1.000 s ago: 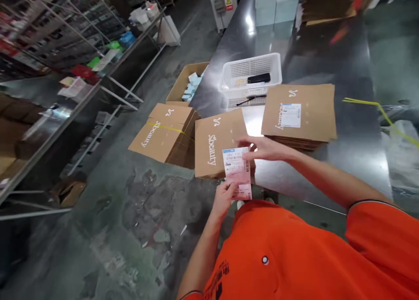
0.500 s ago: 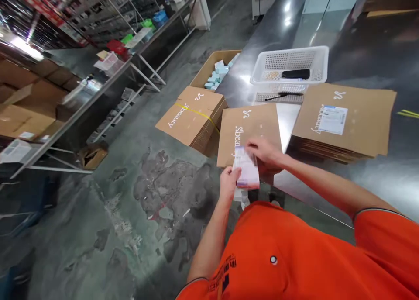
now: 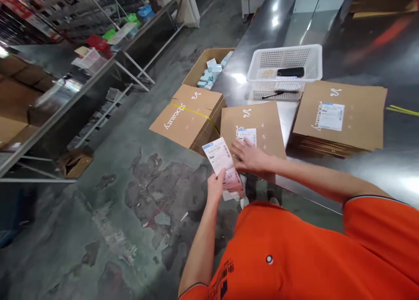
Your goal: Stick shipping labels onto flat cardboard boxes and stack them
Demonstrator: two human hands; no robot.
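Observation:
My left hand (image 3: 216,185) pinches a strip of printed shipping labels (image 3: 220,155), held off the near left corner of a flat brown cardboard box (image 3: 266,121). The strip's lower end hangs below my thumb. On that box lies a shipping label (image 3: 248,135), partly covered by my right hand (image 3: 248,156). The fingers of my right hand are stretched out and rest flat on the label and the cardboard. To the right, a stack of flat cardboard boxes (image 3: 363,112) carries another shipping label (image 3: 331,116) on its top piece.
A white plastic basket (image 3: 253,75) holding a black object stands on the metal table (image 3: 353,55), a dark pen-like stick (image 3: 273,95) before it. Left are a strapped cardboard bundle (image 3: 186,121) and a carton (image 3: 193,75) of light-blue boxes. A long metal bench (image 3: 108,66) stands across the floor.
A label now lies on the middle box, with my right hand spread over it. My left hand has moved slightly left and down with the label strip, now clear of my right hand.

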